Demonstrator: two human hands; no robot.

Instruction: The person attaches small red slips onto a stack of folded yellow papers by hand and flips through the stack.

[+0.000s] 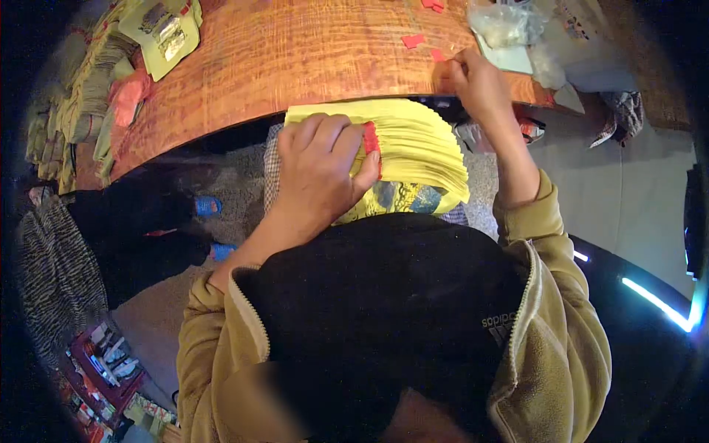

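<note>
A thick stack of yellow printed sheets (pixel 421 148) rests on the lap at the table's front edge. My left hand (pixel 317 159) is closed around the stack's left part, its thumb pressing a red strip (pixel 371 144) that lies across the sheets. Over the table's right front part, my right hand (pixel 478 85) has its fingers drawn together near a small red piece (pixel 437 55). Whatever lies between those fingertips is too small to make out. Another red piece (pixel 413 41) lies a little to the left.
The wooden table (pixel 281 52) spans the top. Yellow items (pixel 164 37) and piled bundles (pixel 74 96) sit at its left, with a pinkish-red item (pixel 131 96). Clear plastic bags (pixel 509 26) lie at the right. Another person's legs (pixel 140 221) show at left.
</note>
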